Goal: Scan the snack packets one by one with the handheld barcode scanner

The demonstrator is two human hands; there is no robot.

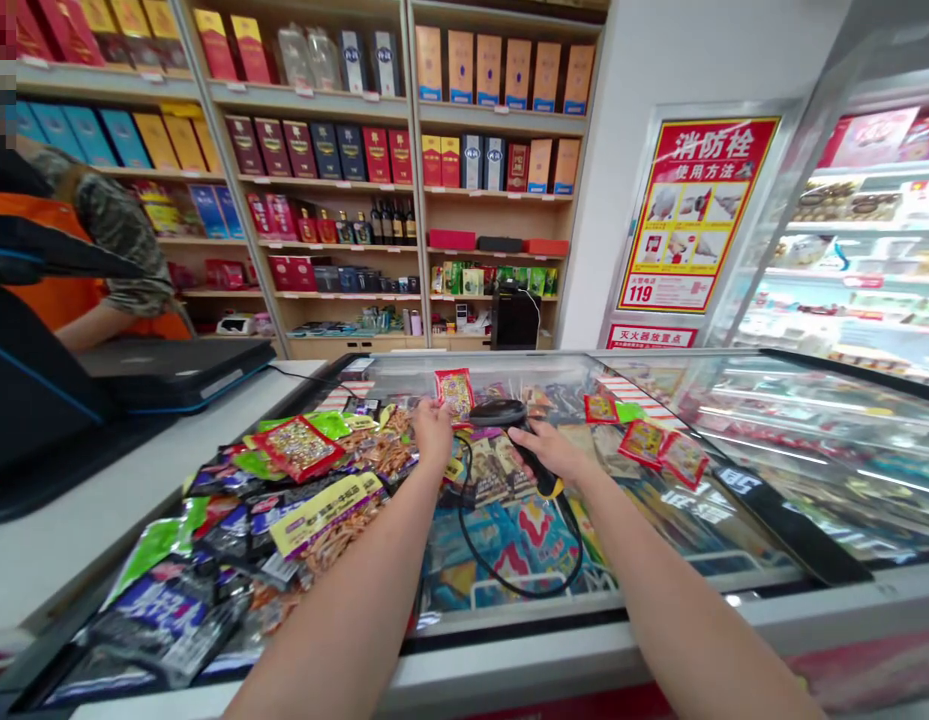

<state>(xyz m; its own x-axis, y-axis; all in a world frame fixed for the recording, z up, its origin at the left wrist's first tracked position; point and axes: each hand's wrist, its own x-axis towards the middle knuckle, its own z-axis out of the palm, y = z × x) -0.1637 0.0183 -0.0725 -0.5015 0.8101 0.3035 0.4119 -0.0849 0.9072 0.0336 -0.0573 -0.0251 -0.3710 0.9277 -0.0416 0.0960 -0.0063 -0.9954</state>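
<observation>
Left hand (432,435): fingers pinched on the lower left edge of a red packet (455,390), which lies just beyond them. Right hand (548,450): closed round the handle of a black scanner (513,417); scanner head extends left of this hand, near the packet. Heaped snack packs (329,512) left of left hand; three other red packets (644,441) right of right hand.

1. Bright, even light; soft shadows.
2. The tall white glass-fronted fridge (869,226) glows, partly washed out.
3. White glare streaks the flat clear-glass freezer lid (831,400).
4. Wide-angle distortion slants the pale wooden shelving (211,128); small print blurs.
</observation>
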